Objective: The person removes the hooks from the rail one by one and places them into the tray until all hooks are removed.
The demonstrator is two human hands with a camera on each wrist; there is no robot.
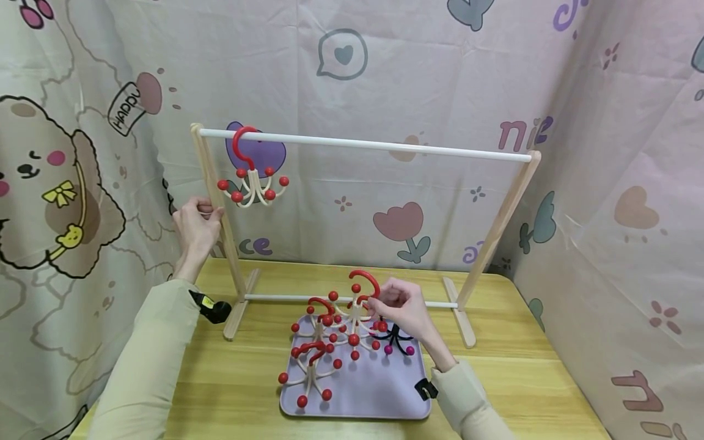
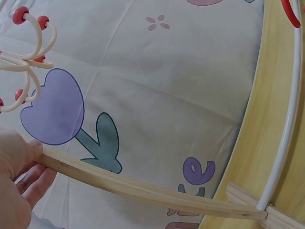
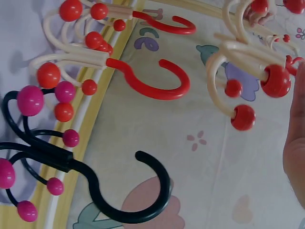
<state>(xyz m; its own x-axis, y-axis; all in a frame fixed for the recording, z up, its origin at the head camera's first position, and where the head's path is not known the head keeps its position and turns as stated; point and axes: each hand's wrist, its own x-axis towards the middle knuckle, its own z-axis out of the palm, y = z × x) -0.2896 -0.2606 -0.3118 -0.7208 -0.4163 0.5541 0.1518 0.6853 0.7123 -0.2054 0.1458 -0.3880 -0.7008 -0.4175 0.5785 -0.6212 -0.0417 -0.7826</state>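
Observation:
My left hand pinches the left wooden post of a rack between thumb and fingers. Over the left end of its white top rail hangs a cream claw-shaped hook hanger with a red hook and red balls. My right hand pinches a similar red-hooked hanger near its hook, above a lilac tray. On the tray stand other red-hooked hangers and a black hanger with magenta balls, partly hidden by the right hand in the head view.
The rack's right post and foot stand on the wooden table. A low white crossbar runs behind the tray. Printed curtains enclose the back and sides.

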